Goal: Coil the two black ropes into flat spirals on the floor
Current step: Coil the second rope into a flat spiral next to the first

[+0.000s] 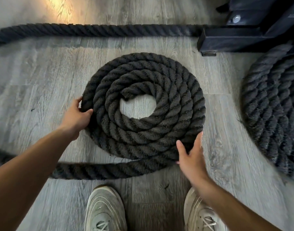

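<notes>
Here's the spiral [143, 107], flat on the grey plank floor [42, 72] in front of the shoes [104, 209]. The left hand [77, 115] curls over the outer turn; the right hand [191, 157] lies open, fingers spread against the near edge where the loose tail [96, 170] feeds in. That thick twisted rope looks heavy, stiff and coarse, so I'd say push the tail low against the rim, not lift it. A second coil [274, 112] sits well to the right.

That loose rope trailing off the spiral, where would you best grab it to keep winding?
Probably the loose tail just left of where it leaves the spiral, taken from above: it lies flat on the floor with open space beside it.
</notes>
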The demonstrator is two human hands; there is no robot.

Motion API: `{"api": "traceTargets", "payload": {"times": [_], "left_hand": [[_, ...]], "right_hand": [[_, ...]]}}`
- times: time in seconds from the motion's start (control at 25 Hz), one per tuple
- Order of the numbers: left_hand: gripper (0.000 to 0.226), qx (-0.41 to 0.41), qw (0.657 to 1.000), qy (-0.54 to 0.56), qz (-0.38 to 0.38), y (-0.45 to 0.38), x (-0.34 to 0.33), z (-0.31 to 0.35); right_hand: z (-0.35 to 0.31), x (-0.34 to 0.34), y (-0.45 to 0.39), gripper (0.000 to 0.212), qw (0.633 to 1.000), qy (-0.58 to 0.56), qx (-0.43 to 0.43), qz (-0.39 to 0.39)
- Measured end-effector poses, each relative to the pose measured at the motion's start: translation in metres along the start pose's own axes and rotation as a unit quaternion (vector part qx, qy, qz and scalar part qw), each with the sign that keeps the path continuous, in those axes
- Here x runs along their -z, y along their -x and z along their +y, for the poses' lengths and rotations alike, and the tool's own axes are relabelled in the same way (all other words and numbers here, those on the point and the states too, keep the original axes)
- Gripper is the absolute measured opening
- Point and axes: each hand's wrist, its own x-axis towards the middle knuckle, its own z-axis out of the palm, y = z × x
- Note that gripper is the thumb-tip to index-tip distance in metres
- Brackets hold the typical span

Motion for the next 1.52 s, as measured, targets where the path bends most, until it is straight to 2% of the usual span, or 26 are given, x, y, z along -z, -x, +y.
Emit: {"api": "traceTargets", "payload": {"times": [0.08,0.16,0.28,0.32,0.36,0.44,0.56,0.64,0.68,0.76,0.88,1.0,1.08,1.2,1.24,1.36,1.44,1.52], "left_hand": [[0.067,0.023,1.0,0.009,0.011,0.013,0.0,-0.012],[0.08,0.036,0.997,-0.075,0.002,0.031,-0.004,-0.027],[0.097,0.085,0.97,-0.208,-0.089,0.062,-0.014,-0.038],[0.097,0.073,0.96,-0.255,-0.093,0.065,-0.011,-0.037],[0.096,0.044,0.947,-0.308,-0.075,0.062,-0.005,-0.034],[0.097,0.014,0.942,-0.333,-0.033,0.044,0.012,-0.024],[0.093,0.011,0.973,-0.231,-0.004,0.005,0.03,-0.006],[0.076,0.008,0.986,-0.166,-0.015,-0.01,0.027,0.004],[0.066,-0.004,0.986,-0.167,-0.019,-0.015,0.024,0.008],[0.054,-0.028,0.98,-0.199,-0.004,-0.024,0.019,0.003],[0.083,-0.015,0.976,-0.219,0.001,-0.019,0.018,-0.006],[0.099,-0.017,0.963,-0.257,-0.073,0.01,0.014,-0.003],[0.098,-0.007,0.942,-0.309,-0.128,0.035,0.002,-0.009],[0.101,-0.01,0.887,-0.429,-0.169,0.069,-0.018,-0.022],[0.093,-0.011,0.879,-0.445,-0.172,0.071,-0.018,-0.021],[0.055,-0.031,0.905,-0.407,-0.118,0.047,-0.001,0.008],[0.058,-0.06,0.911,-0.407,-0.043,0.019,0.013,0.028],[0.066,-0.061,0.924,-0.376,-0.014,-0.006,0.021,0.036]], "right_hand": [[-0.016,0.02,-0.027,0.103,0.999,-0.023,0.024,0.005],[-0.044,0.044,-0.056,0.084,0.998,-0.037,0.029,0.03],[-0.079,0.065,-0.095,0.058,0.993,-0.032,0.01,0.113],[-0.086,0.065,-0.097,0.055,0.992,-0.026,0.013,0.125],[-0.088,0.06,-0.091,0.057,0.992,-0.018,0.02,0.123],[-0.08,0.044,-0.064,0.076,0.996,-0.003,0.007,0.091],[-0.053,0.014,0.005,0.096,0.999,0.024,-0.027,0.024],[-0.035,-0.006,0.037,0.102,0.999,0.037,-0.036,-0.012],[-0.027,-0.014,0.043,0.103,0.999,0.035,-0.035,-0.021],[-0.023,-0.02,0.04,0.099,0.998,0.037,-0.037,-0.031],[-0.027,-0.008,0.011,0.095,0.997,0.011,-0.061,-0.052],[-0.028,0.024,-0.038,0.083,0.997,-0.043,-0.024,-0.06],[-0.046,0.047,-0.066,0.067,0.999,-0.034,0.002,-0.028],[-0.069,0.062,-0.095,0.05,0.996,0.005,0.008,0.09],[-0.073,0.061,-0.097,0.047,0.993,0.003,0.001,0.116],[-0.073,0.043,-0.068,0.055,0.994,0.011,0.002,0.106],[-0.062,0.029,-0.023,0.07,0.998,0.02,-0.005,0.066],[-0.051,0.012,0.023,0.087,1.0,0.011,-0.02,0.02]]}}
